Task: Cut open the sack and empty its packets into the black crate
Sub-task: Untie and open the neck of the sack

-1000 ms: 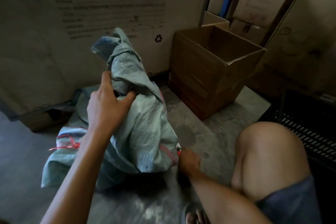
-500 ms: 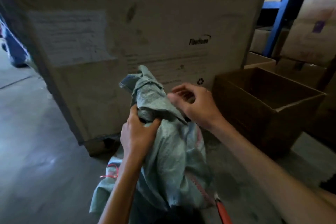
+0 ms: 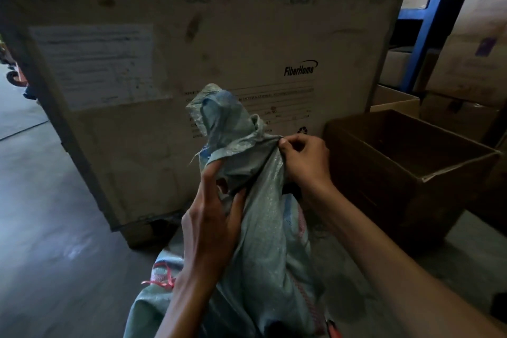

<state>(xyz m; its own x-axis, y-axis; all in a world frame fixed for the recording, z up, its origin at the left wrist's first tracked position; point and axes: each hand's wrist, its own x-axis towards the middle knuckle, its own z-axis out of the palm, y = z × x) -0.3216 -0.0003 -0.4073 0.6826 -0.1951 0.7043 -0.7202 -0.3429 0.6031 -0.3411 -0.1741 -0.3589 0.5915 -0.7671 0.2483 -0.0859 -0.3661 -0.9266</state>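
Gripping sack (image 3: 263, 241) neck w/ left hand (image 3: 211, 228), right hand (image 3: 304, 162) pinching.

Brand: you can read the FiberHome logo (image 3: 300, 70) on the large case (image 3: 233, 35), near its right edge.
Sign: recycling symbol (image 3: 302, 130) below that.
Paper sheet (image 3: 93, 63): print too blurred for you.

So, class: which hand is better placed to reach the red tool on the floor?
Right, probably: the red tool lies right of the sack, below the right hand, while the left hand grips the sack's neck, holding it up.
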